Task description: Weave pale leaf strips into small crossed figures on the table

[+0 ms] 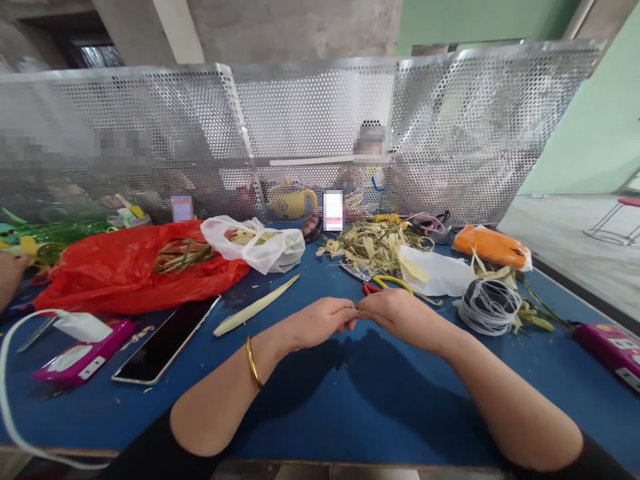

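My left hand [327, 319] and my right hand [395, 312] meet above the middle of the blue table [300, 413]. Both have their fingers pinched together, tip to tip, at a tiny pale bit that is mostly hidden by the fingers. Just beyond my right hand lie scissors [387, 283] with red and yellow handles. Left of my left hand rests a long pale husk-like leaf strip [257, 308]. A heap of dry, yellow-green husk-like leaves [373, 243] sits past the scissors, beside a white sheet [440, 272].
Left are a red plastic bag [115, 267], white bag [280, 252], dark phone [167, 343] and purple power strip [83, 357] with a corded charger. Right are a white cord coil [489, 307] and orange pack [493, 248]. A perforated metal screen [310, 107] stands behind. Another person's hand [11, 273] shows at left.
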The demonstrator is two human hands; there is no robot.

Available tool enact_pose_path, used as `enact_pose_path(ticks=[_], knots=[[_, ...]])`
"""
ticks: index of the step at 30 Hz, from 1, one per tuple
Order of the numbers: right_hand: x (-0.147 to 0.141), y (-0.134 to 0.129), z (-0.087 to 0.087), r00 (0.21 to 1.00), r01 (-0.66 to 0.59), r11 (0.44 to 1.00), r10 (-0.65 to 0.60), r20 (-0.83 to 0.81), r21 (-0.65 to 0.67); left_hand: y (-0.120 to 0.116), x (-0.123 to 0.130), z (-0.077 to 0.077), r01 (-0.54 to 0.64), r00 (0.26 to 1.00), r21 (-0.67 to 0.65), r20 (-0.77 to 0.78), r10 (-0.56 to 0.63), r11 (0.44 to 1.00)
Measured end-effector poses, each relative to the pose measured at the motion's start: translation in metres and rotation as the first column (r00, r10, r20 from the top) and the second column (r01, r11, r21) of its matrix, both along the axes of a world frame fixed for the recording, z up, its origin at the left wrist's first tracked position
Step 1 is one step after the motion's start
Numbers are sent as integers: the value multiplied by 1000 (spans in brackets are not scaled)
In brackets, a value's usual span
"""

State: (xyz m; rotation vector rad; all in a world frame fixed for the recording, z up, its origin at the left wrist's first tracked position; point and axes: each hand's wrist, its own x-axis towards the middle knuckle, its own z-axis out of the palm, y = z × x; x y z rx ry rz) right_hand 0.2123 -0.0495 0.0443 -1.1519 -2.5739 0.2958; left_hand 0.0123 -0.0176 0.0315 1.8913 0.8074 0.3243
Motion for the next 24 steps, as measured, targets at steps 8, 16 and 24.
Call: enact_pose_path(ticks=[8, 16, 24], knots=[[-8, -1, -7, 952, 186, 976, -207, -226, -110, -3, 1, 3, -17, 978, 378, -187, 94, 926], [-5, 6, -12, 941, 245, 959, -270, -203, -139, -5, 1, -5, 88, 949, 599, -293, 116, 796], [-6, 1, -11, 960, 174, 975, -199, -196, -137, -2, 0, -8, 28, 968, 555, -221, 115, 832]])
